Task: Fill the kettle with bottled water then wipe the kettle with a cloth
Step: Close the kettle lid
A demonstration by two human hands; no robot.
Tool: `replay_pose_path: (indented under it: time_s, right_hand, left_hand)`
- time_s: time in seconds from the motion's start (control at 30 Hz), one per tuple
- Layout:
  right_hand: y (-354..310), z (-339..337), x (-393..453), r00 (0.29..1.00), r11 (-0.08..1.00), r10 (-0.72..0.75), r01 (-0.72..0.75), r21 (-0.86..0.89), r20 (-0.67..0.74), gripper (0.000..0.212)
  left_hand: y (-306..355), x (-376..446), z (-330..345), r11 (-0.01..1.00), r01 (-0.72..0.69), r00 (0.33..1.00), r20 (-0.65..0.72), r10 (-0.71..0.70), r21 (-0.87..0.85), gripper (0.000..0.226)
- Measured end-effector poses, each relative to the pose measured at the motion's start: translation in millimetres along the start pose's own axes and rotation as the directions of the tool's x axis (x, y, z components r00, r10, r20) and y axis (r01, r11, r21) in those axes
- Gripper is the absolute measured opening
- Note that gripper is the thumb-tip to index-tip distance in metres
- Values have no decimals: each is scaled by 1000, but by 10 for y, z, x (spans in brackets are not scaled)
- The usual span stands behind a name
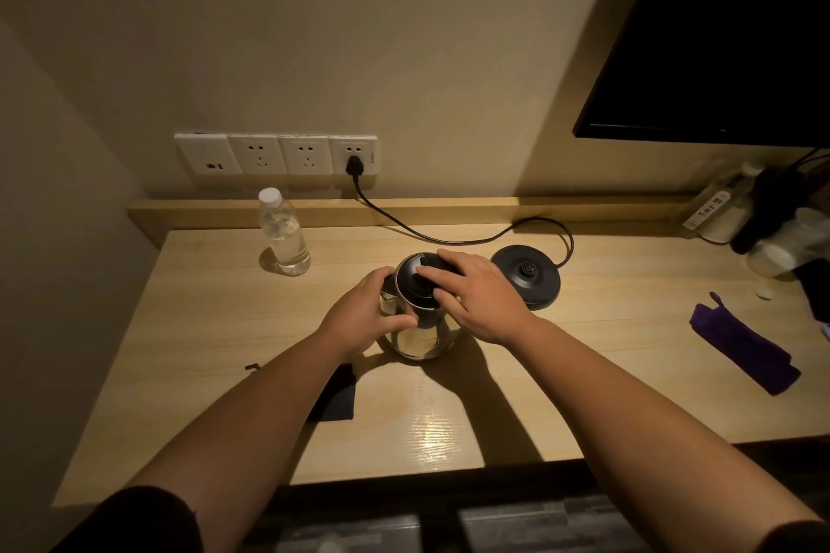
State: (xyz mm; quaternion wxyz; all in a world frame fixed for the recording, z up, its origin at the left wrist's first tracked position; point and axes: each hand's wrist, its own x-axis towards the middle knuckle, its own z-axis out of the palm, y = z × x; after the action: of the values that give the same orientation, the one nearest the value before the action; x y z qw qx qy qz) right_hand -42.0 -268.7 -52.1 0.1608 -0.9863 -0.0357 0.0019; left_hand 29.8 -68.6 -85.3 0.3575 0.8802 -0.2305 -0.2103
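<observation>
Fingers (399,321) of both hands clasp one kettle (420,339) — one bottle (284,233), two cloths.

Plain beige wall (404,36), dim warm light. Second wall at left meets it in a corner. Light wood-grain desk (215,328) built into that corner, with a raised wooden ledge (449,207) along its back edge. Row of four white socket plates (276,154) on wall above ledge, toward desk's left end. Dark flat screen (718,36) mounted upper right. Bright glare patch (433,431) near desk's front edge. Floor below: grey, blurred.
</observation>
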Motion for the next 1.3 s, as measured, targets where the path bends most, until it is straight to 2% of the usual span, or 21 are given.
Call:
replay_pose_path:
  time_s: [0.33, 0.5, 0.73, 0.9, 1.0, 1.13, 1.23, 1.3]
  right_hand:
    - [-2, 13, -6, 1000, 1000, -3, 4, 25, -25, 40]
    - [0, -19, 9, 1000, 999, 1, 0, 51, -13, 39]
    - [35, -77, 73, 997, 996, -45, 40, 80, 58, 40]
    - [34, -131, 81, 992, 994, -60, 49, 100, 111, 48]
    - [-72, -117, -17, 996, 995, -89, 88, 55, 7, 54]
    - [-456, 58, -215, 969, 976, -218, 219, -4, -118, 49]
    - [-760, 356, -327, 945, 949, -315, 314, -24, -92, 45]
    - [-931, 569, -359, 944, 945, -327, 328, 0, -37, 45]
  left_hand:
    - [-10, -33, 5, 999, -8, 1000, 1, 8, 36, 90]
    - [3, -79, 1, 997, 32, 999, -10, -31, 64, 92]
    - [12, -161, 79, 995, 76, 994, -83, -70, 71, 83]
    - [-18, -239, 14, 985, 97, 993, -87, -85, 145, 95]
    - [-82, -357, -85, 968, 95, 993, -85, -77, 233, 97]
    - [-327, -666, -245, 902, 100, 994, -87, -70, 420, 93]
    - [-591, -953, -323, 849, 113, 993, -77, -85, 517, 88]
    - [-769, -1142, -348, 826, 150, 989, -78, -128, 544, 87]
